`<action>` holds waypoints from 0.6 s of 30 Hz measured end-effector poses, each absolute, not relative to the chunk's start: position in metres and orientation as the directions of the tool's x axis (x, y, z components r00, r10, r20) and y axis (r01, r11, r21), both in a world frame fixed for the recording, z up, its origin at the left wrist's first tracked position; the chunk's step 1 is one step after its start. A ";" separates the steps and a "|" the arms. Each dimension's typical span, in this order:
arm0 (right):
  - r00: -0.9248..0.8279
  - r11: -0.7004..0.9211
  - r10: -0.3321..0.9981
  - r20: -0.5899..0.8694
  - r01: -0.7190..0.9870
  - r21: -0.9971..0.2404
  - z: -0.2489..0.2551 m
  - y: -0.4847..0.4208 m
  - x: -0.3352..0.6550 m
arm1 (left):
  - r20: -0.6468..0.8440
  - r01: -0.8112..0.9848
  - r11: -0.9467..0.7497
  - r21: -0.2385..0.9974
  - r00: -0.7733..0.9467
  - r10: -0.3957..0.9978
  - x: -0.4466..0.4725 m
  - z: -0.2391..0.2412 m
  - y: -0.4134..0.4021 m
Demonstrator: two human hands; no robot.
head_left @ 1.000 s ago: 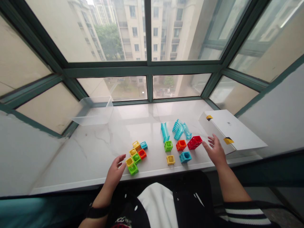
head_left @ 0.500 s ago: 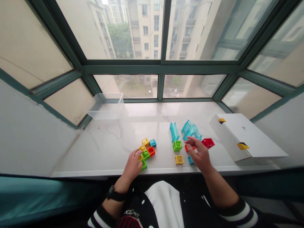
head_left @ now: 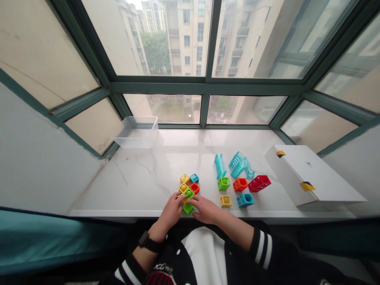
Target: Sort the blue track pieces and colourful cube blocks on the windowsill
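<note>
A cluster of joined cube blocks [head_left: 183,187] in yellow, red, blue and green lies on the white sill near its front edge. My left hand [head_left: 173,208] grips it from the left, fingers bent over the near cubes. From the right, my right hand [head_left: 206,209] has its fingers curled against the same near part. A green cube [head_left: 188,208] sits between both hands, partly covered by fingers. Just right of my right hand lies a loose yellow cube [head_left: 226,201], with a blue block [head_left: 245,200] beyond it.
A green cube [head_left: 223,183], an orange-red block [head_left: 240,185] and a long red block [head_left: 259,183] lie at right. Behind them are clear blue track pieces [head_left: 220,166]. A clear plastic bin [head_left: 136,136] stands back left, a white box [head_left: 314,174] far right.
My right hand has moved left from the loose blocks to the cluster, uncovering the orange-red and blue blocks. My left hand stays at the cluster. The view has shifted slightly.
</note>
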State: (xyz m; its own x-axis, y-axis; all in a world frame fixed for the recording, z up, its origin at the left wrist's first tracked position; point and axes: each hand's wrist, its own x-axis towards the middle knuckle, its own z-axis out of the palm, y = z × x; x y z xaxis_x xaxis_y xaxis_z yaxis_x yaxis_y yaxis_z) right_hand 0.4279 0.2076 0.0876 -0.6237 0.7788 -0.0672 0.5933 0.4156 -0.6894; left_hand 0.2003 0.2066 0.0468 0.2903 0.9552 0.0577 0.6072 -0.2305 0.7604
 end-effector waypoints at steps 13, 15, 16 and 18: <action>-0.491 0.335 0.861 -0.130 0.742 -0.581 0.064 0.208 0.445 | -0.005 0.545 -0.155 0.824 0.281 0.960 0.228 0.048 0.208; -0.468 0.323 0.874 -0.131 0.761 -0.563 0.064 0.206 0.444 | -0.015 0.530 -0.143 0.836 0.283 0.959 0.228 0.047 0.209; -0.459 0.318 0.879 -0.132 0.768 -0.555 0.064 0.206 0.444 | -0.020 0.524 -0.138 0.841 0.286 0.958 0.228 0.046 0.209; -0.452 0.316 0.882 -0.131 0.775 -0.547 0.064 0.205 0.444 | -0.027 0.515 -0.134 0.846 0.292 0.956 0.228 0.047 0.209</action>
State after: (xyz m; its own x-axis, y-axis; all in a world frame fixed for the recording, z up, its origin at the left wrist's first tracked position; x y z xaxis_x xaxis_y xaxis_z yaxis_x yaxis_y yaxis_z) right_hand 0.4435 0.2050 0.0636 -0.4523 0.8822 -0.1307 0.7751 0.3163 -0.5469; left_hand 0.2283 0.2094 0.0473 0.2921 0.9560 -0.0266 0.5155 -0.1340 0.8464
